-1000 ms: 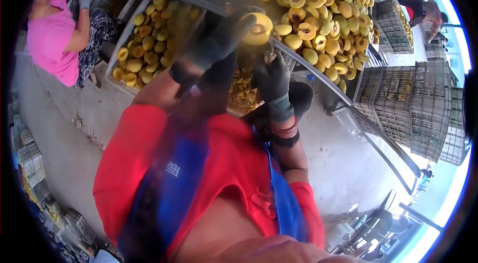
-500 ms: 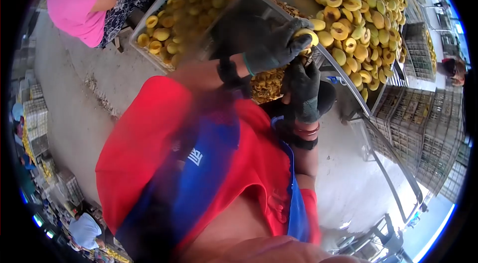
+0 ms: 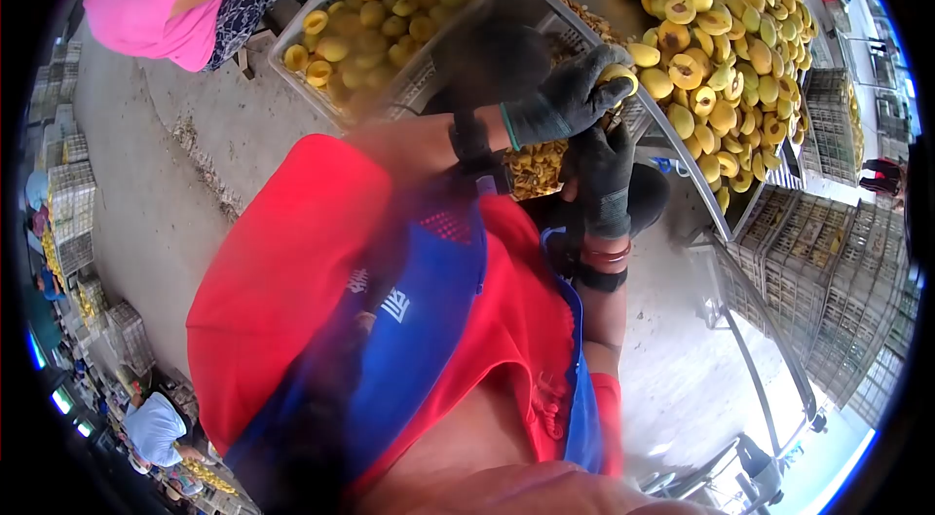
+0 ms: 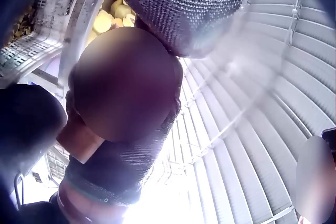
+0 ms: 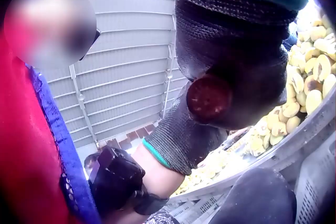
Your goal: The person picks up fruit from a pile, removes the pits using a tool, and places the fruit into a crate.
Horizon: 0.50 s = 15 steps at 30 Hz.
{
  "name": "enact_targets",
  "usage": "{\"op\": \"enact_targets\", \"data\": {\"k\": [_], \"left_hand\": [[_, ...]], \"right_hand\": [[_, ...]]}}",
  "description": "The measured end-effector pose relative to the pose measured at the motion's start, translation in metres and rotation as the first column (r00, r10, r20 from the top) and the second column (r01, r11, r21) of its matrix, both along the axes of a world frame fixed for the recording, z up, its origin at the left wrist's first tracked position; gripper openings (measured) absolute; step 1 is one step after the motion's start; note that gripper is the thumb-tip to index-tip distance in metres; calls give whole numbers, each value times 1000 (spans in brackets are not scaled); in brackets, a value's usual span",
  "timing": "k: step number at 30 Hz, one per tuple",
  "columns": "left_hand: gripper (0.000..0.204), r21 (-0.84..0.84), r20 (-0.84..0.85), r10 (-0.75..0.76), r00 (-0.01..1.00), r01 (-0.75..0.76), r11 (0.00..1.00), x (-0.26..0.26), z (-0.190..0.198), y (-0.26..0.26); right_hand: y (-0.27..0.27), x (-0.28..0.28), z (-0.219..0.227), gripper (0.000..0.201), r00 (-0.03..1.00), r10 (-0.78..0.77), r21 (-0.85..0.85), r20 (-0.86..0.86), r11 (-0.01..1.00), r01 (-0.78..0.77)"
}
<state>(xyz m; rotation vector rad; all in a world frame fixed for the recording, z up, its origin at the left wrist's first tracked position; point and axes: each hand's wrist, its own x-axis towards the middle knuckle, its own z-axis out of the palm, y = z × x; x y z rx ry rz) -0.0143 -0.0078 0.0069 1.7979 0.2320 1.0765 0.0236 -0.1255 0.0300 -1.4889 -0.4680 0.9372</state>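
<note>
My gloved left hand [image 3: 570, 101] holds a yellow peach half [image 3: 619, 80] in its fingers, near the table's edge. Close below it, my gloved right hand [image 3: 599, 174] grips a tool whose round reddish-brown handle end [image 5: 209, 98] sticks out of the fist in the right wrist view. The tool's working end is hidden between the two hands, right at the fruit. In the left wrist view the left glove [image 4: 189, 8] fills the top, with the right glove [image 4: 110, 174] beneath it.
A large heap of halved peaches [image 3: 721, 57] covers the metal table [image 3: 584, 3] ahead. A crate of peaches [image 3: 390, 13] stands to the left; scraps [image 3: 536, 169] lie below my hands. Stacked crates [image 3: 828, 262] rise at right. A person in pink [image 3: 156, 3] sits at far left.
The left hand held the peach half up, apart from the right hand; it has come down and the two hands are now together. The head view has shifted, moving the scene right.
</note>
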Motion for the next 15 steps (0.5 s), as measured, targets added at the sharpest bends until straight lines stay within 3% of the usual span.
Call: {"op": "enact_targets", "data": {"k": [5, 8, 9, 11, 13, 14, 15], "left_hand": [[32, 9, 10, -4, 1000, 4, 1000, 2, -2, 4], [32, -22, -108, -57, 992, 55, 998, -5, -2, 12], [30, 189, -94, 24, 995, -6, 982, -7, 0, 18], [26, 555, 3, 130, 991, -110, 825, -7, 3, 22], [29, 145, 15, 47, 999, -49, 988, -9, 12, 10], [30, -68, 18, 22, 1000, -21, 997, -10, 16, 7], [31, -59, 27, 7, 1000, -6, 998, -10, 17, 6]], "right_hand": [[-4, 3, -1, 11, 997, 40, 47, -71, 998, -37], [0, 2, 3, 8, 991, 2, 81, -135, 997, 9], [7, -3, 0, 7, 989, -59, 111, -134, 991, 74], [9, -7, -8, 6, 989, -128, 194, -70, 971, 140], [14, -6, -14, 6, 972, -214, 230, 100, 955, 187], [13, -3, -13, 7, 982, -190, 229, 2, 956, 184], [11, -2, -12, 8, 983, -157, 230, -99, 957, 176]]}}
